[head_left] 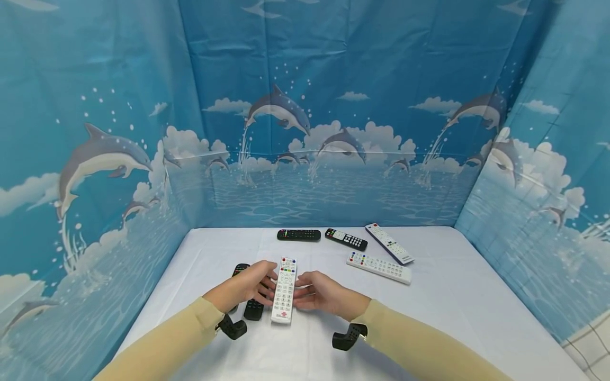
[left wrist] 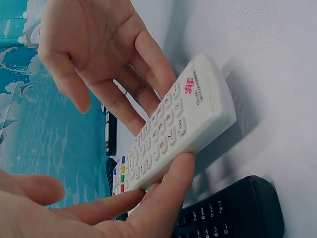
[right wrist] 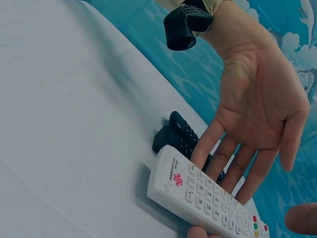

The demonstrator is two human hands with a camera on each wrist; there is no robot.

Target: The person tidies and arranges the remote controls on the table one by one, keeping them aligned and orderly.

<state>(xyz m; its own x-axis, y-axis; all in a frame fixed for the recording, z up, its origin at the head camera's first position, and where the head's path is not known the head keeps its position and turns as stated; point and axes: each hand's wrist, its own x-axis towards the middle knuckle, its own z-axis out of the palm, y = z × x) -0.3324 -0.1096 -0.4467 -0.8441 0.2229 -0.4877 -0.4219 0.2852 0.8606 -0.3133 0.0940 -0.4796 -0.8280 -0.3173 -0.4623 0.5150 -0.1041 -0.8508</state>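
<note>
A white remote control (head_left: 284, 291) with colored buttons and a red logo lies lengthwise between the two hands. My left hand (head_left: 254, 283) touches its left side with extended fingertips, the thumb held away from it. On the opposite side, the fingers of my right hand (head_left: 321, 292) reach the remote's edge nearly straight, palm facing inward. In the left wrist view the logo end of the white remote (left wrist: 203, 101) casts a shadow on the cloth; whether it is lifted I cannot tell. Partly hidden by the left hand are two black remotes, one nearer (head_left: 253, 310) and one farther left (head_left: 240, 268).
Toward the back lie a black remote (head_left: 298, 235), a black-and-white remote (head_left: 346, 239), a white remote with dark sides (head_left: 389, 243) and another white remote (head_left: 378, 268). A white cloth covers the table (head_left: 429, 328). Blue dolphin-print curtains (head_left: 324, 185) enclose its back and sides.
</note>
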